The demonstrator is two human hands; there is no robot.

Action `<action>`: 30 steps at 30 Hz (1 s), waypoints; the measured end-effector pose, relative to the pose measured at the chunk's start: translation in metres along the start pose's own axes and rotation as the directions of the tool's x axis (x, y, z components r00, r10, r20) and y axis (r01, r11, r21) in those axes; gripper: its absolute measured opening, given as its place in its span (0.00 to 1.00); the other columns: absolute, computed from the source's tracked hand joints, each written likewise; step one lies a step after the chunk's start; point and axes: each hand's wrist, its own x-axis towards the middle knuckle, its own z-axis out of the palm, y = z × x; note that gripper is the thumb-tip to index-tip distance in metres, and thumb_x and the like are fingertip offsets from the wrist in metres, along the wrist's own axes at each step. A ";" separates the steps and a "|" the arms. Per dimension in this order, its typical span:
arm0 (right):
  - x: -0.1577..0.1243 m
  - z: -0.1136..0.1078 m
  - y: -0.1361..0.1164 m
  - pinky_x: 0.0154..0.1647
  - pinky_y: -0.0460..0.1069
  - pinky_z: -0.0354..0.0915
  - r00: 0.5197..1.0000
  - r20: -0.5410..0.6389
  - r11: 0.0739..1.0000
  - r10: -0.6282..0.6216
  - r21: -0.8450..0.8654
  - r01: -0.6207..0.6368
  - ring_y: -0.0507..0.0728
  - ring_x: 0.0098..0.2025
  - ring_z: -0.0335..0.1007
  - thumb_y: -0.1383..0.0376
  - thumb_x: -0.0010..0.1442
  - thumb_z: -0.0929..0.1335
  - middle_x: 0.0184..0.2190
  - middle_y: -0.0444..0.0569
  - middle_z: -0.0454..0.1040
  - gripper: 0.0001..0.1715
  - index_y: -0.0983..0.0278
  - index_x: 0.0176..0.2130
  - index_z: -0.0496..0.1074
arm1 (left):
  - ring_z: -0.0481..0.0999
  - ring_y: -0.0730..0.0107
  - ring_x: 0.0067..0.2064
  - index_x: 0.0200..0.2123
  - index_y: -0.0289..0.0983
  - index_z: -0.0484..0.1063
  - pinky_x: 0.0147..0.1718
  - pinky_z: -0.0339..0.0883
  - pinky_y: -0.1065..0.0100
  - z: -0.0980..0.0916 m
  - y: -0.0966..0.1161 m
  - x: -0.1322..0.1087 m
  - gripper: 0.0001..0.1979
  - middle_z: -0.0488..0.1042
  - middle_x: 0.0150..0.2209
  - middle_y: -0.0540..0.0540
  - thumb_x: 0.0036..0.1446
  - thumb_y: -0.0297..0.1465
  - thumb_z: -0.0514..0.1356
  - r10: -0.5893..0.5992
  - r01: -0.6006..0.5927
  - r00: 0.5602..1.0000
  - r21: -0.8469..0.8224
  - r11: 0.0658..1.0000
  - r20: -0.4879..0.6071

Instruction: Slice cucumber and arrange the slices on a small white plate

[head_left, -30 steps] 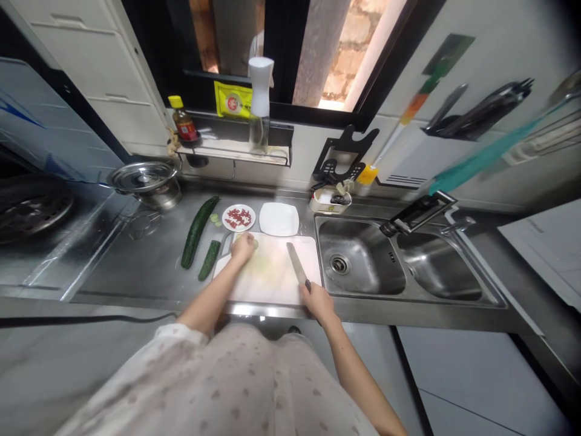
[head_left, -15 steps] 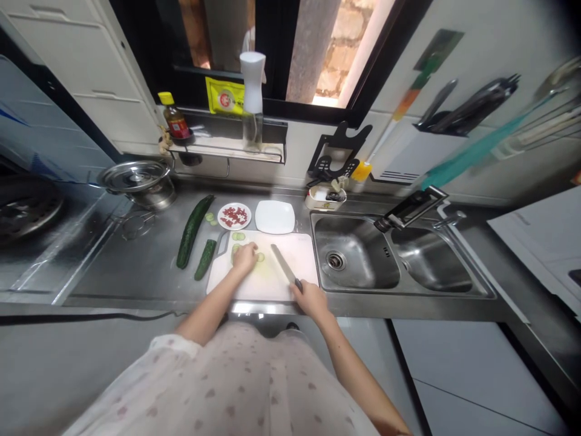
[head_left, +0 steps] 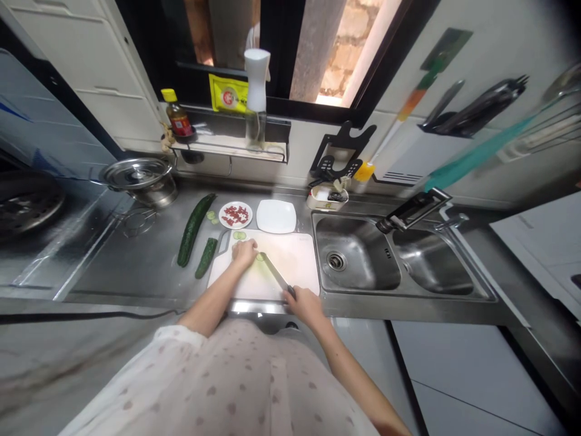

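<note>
On the white cutting board [head_left: 297, 257], my left hand [head_left: 245, 252] is closed over pale green cucumber slices, its curled fingers hiding most of them. My right hand [head_left: 304, 301] grips the black handle of a kitchen knife [head_left: 276, 272]. The blade slants up and left, its tip at a cucumber slice [head_left: 260, 257] close to my left fingers. More cucumber slices [head_left: 239, 235] lie at the board's far left corner. Left of the board are a cut piece of cucumber [head_left: 206, 258] and a long cucumber [head_left: 196, 230], with a few slices [head_left: 211, 216] beside it.
Behind the board stand a plate of chopped red pieces [head_left: 236, 215] and a white plate [head_left: 276, 217]. A double sink [head_left: 358, 251] with a black faucet [head_left: 411, 212] is at right. A lidded steel pot [head_left: 157, 189] stands at left, below a wall shelf [head_left: 231, 151].
My right hand has brought the knife leftward, so its tip is now at the slice beside my left hand. The left hand stays on the slices. The view has shifted slightly.
</note>
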 end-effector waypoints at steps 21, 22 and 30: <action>0.000 0.003 -0.001 0.38 0.47 0.60 1.000 0.018 1.000 -0.004 -0.024 0.004 0.59 0.45 0.73 0.51 0.66 0.57 0.41 0.54 0.78 0.25 0.63 0.48 0.73 | 0.71 0.56 0.51 0.45 0.44 0.73 0.49 0.60 0.60 -0.001 0.002 -0.001 0.13 0.76 0.44 0.44 0.54 0.35 0.58 -0.009 0.009 1.000 0.011 1.000 0.013; 0.000 0.003 -0.001 0.38 0.47 0.60 1.000 0.018 1.000 -0.005 -0.025 0.005 0.59 0.45 0.73 0.51 0.67 0.57 0.41 0.54 0.78 0.25 0.63 0.48 0.73 | 0.71 0.56 0.51 0.45 0.44 0.73 0.49 0.60 0.60 -0.001 0.002 -0.001 0.13 0.76 0.44 0.44 0.54 0.35 0.58 -0.011 0.011 1.000 0.013 1.000 0.014; -0.004 -0.004 -0.004 0.40 0.47 0.61 0.998 0.059 0.999 0.014 -0.047 -0.012 0.58 0.46 0.73 0.52 0.67 0.58 0.42 0.54 0.78 0.23 0.62 0.48 0.73 | 0.71 0.57 0.51 0.45 0.44 0.73 0.49 0.60 0.61 -0.003 0.002 -0.002 0.14 0.77 0.43 0.44 0.54 0.33 0.58 -0.015 0.015 1.000 0.011 1.000 0.006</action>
